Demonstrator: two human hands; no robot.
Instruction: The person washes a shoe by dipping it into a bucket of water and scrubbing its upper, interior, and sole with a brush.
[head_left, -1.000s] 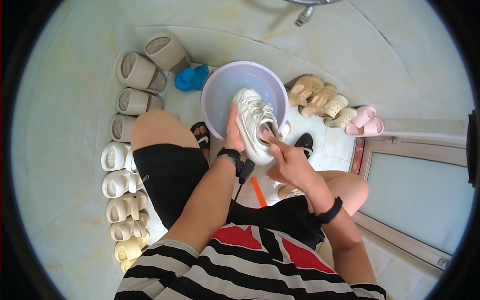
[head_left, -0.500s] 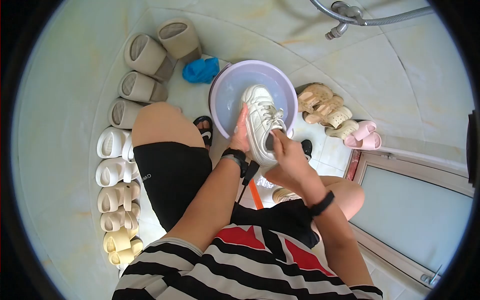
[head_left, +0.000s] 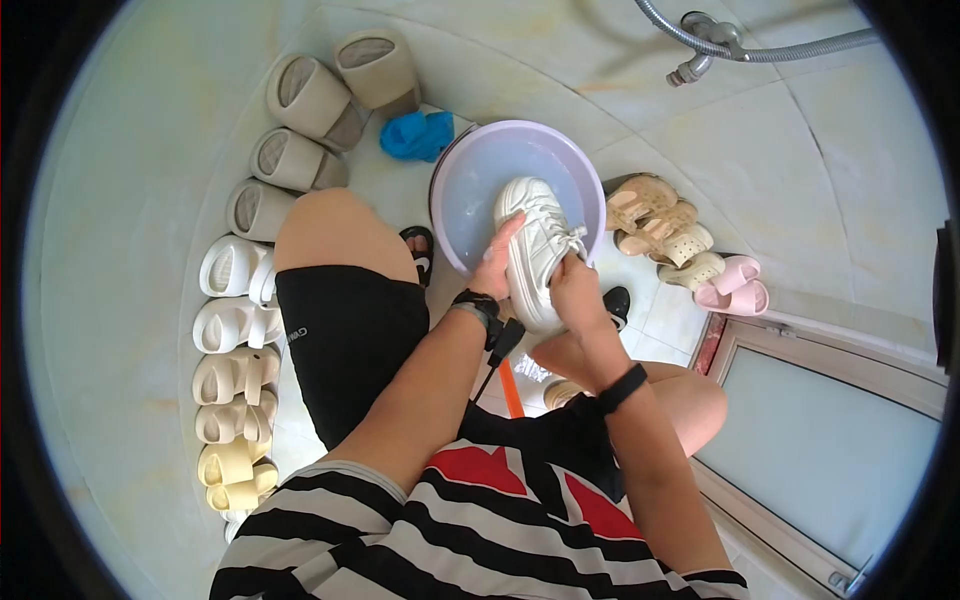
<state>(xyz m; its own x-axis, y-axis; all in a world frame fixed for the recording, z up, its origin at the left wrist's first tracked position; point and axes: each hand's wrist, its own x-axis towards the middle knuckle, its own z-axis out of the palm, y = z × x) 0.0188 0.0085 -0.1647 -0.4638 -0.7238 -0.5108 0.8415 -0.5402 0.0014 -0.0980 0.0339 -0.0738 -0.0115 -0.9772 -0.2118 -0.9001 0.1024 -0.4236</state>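
A white lace-up sneaker (head_left: 535, 245) is tilted over a lavender bucket (head_left: 467, 262) of cloudy bluish water, toe toward the far side. My left hand (head_left: 494, 264) grips the shoe from its left side, thumb lying along the upper. At the shoe's opening, my right hand (head_left: 583, 295) is closed, its fingertips tucked in by the collar and tongue below the laces. What those fingertips pinch inside is partly hidden.
A blue plastic bag (head_left: 416, 136) lies left of the bucket. Slippers (head_left: 240, 325) line the left wall; clogs (head_left: 688, 243) and pink slippers (head_left: 735, 287) stand at right. A shower hose (head_left: 790, 50) hangs above. A glass-panelled door (head_left: 820, 440) is at lower right.
My right hand has moved from above the shoe's opening down against its collar, covering the grey inside seen before. The sneaker is turned slightly; my left hand keeps hold. The camera view shifted a little.
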